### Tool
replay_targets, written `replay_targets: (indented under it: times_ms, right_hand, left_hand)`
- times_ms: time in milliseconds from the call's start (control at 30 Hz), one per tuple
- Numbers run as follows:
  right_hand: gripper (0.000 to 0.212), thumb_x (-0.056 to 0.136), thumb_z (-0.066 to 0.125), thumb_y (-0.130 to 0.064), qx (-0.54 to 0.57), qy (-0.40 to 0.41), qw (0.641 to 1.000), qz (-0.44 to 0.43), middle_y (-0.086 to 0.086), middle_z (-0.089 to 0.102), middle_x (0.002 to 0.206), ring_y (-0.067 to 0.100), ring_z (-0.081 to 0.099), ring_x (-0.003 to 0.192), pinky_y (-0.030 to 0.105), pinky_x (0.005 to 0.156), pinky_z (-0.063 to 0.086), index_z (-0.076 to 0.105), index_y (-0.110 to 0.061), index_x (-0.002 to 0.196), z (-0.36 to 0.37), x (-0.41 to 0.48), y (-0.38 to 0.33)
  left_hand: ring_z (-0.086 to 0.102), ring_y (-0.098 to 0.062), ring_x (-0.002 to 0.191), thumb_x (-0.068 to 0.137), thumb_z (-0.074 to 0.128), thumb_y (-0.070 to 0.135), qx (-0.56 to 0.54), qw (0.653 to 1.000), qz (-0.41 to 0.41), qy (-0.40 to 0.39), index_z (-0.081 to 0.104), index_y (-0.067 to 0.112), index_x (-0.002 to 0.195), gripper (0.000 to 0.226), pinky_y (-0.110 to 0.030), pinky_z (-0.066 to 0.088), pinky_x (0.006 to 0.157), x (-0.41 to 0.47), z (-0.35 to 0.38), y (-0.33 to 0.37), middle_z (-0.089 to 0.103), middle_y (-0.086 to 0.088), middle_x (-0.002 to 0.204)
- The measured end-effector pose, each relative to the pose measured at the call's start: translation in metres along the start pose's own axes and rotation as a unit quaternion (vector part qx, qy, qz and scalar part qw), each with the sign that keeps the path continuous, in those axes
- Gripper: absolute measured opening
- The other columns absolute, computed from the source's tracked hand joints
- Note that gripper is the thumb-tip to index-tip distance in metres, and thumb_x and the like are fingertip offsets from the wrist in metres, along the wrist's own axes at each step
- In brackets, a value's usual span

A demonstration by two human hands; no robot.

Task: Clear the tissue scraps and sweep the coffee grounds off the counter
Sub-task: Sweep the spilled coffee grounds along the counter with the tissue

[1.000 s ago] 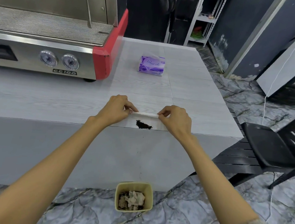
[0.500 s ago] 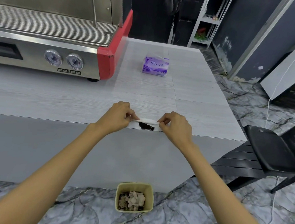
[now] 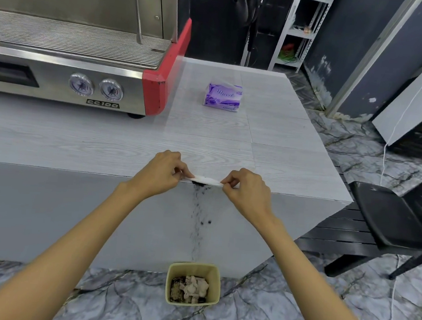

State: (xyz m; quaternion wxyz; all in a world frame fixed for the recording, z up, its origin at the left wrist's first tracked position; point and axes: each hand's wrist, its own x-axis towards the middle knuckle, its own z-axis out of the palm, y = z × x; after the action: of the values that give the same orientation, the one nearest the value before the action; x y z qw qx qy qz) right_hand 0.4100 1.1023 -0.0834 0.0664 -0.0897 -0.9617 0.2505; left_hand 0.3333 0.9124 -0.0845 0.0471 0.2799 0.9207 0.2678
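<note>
My left hand point(image 3: 162, 173) and my right hand point(image 3: 246, 190) each pinch one end of a folded white tissue point(image 3: 207, 180), stretched flat at the front edge of the pale wood-grain counter point(image 3: 105, 146). Dark coffee grounds point(image 3: 199, 209) spill from under the tissue and fall in a blurred streak down the counter's front face. Directly below on the floor stands a small yellow bin point(image 3: 193, 283) holding crumpled tissue scraps and grounds.
A steel and red espresso machine point(image 3: 74, 55) fills the counter's back left. A purple tissue pack point(image 3: 223, 97) lies behind the hands. A black chair point(image 3: 389, 219) stands right of the counter, with a white cord on the marble floor.
Both hands dragged the tissue toward the counter's front edge, pushing the pile of grounds ahead of it. The grounds now tip over the edge and fall toward the bin.
</note>
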Motion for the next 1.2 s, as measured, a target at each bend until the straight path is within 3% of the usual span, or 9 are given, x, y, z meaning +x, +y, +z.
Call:
replay_targets:
  times_ms: [267, 467, 600, 700, 800, 933, 1133, 1200]
  right_hand:
    - [0.015, 0.083, 0.058, -0.021, 0.008, -0.007, 1.0, -0.021, -0.007, 0.068, 0.092, 0.01, 0.053, 0.077, 0.022, 0.054, 0.034, 0.071, -0.023, 0.089, -0.005, 0.001, -0.002]
    - [0.017, 0.079, 0.057, -0.019, 0.02, -0.006, 1.0, -0.002, -0.006, 0.068, 0.091, 0.015, 0.058, 0.081, 0.026, 0.065, 0.037, 0.071, -0.025, 0.087, -0.011, 0.037, -0.007]
    - [0.024, 0.08, 0.056, -0.015, 0.011, -0.034, 0.999, 0.0, -0.005, 0.067, 0.088, 0.015, 0.056, 0.077, 0.024, 0.058, 0.034, 0.066, -0.026, 0.098, -0.011, 0.053, -0.004]
    - [0.022, 0.081, 0.054, -0.016, 0.002, -0.038, 0.999, 0.0, -0.002, 0.065, 0.093, 0.019, 0.059, 0.086, 0.025, 0.061, 0.035, 0.07, -0.029, 0.089, -0.008, 0.053, 0.003]
    - [0.02, 0.083, 0.055, -0.018, -0.003, -0.03, 1.0, 0.002, -0.003, 0.063, 0.092, 0.02, 0.059, 0.086, 0.026, 0.065, 0.035, 0.071, -0.03, 0.084, -0.006, 0.044, 0.008]
    - [0.018, 0.083, 0.056, -0.022, -0.011, -0.014, 1.0, -0.015, -0.011, 0.055, 0.084, 0.014, 0.053, 0.078, 0.022, 0.054, 0.03, 0.071, -0.03, 0.086, -0.005, 0.024, 0.013]
    - [0.017, 0.084, 0.057, -0.024, 0.006, -0.013, 0.999, -0.037, -0.014, 0.054, 0.081, 0.007, 0.049, 0.077, 0.015, 0.053, 0.028, 0.072, -0.031, 0.089, -0.005, 0.005, 0.015]
    - [0.017, 0.083, 0.058, -0.025, 0.016, -0.01, 0.999, -0.037, -0.015, 0.055, 0.082, 0.007, 0.05, 0.078, 0.015, 0.054, 0.029, 0.072, -0.032, 0.089, -0.008, 0.009, 0.012]
  left_hand:
    - [0.041, -0.014, 0.077, 0.087, 0.057, 0.01, -0.002, 1.0, 0.011, 0.015, 0.072, 0.023, 0.097, 0.023, -0.012, 0.03, 0.061, -0.015, -0.001, -0.005, 0.039, 0.012, 0.067]
    - [0.041, -0.014, 0.08, 0.086, 0.053, 0.006, -0.019, 0.998, -0.005, 0.06, 0.069, 0.025, 0.104, 0.031, -0.019, 0.03, 0.067, 0.002, -0.009, 0.002, 0.038, 0.012, 0.067]
    - [0.038, -0.016, 0.079, 0.085, 0.043, -0.003, 0.017, 1.0, 0.009, 0.023, 0.064, 0.025, 0.113, 0.045, -0.025, 0.029, 0.07, 0.017, -0.002, 0.01, 0.029, 0.008, 0.068]
    - [0.036, -0.018, 0.077, 0.084, 0.04, -0.006, 0.032, 0.999, 0.014, 0.002, 0.063, 0.025, 0.116, 0.049, -0.028, 0.03, 0.068, 0.017, 0.005, 0.011, 0.026, 0.01, 0.067]
    - [0.034, -0.017, 0.077, 0.085, 0.04, -0.005, 0.033, 0.999, 0.024, -0.01, 0.063, 0.025, 0.115, 0.049, -0.027, 0.028, 0.069, 0.011, 0.009, 0.01, 0.026, 0.01, 0.067]
    - [0.036, -0.016, 0.078, 0.089, 0.043, -0.001, 0.029, 0.998, 0.052, -0.012, 0.062, 0.031, 0.115, 0.046, -0.027, 0.03, 0.072, -0.002, 0.011, 0.008, 0.029, 0.008, 0.071]
    - [0.039, -0.015, 0.078, 0.088, 0.047, -0.001, 0.015, 0.997, 0.077, -0.002, 0.063, 0.032, 0.113, 0.044, -0.029, 0.035, 0.069, -0.019, 0.008, 0.001, 0.031, 0.014, 0.071]
    - [0.04, -0.016, 0.078, 0.087, 0.048, -0.002, 0.002, 0.997, 0.071, 0.02, 0.064, 0.03, 0.112, 0.044, -0.02, 0.035, 0.067, -0.019, 0.005, -0.001, 0.032, 0.014, 0.071]
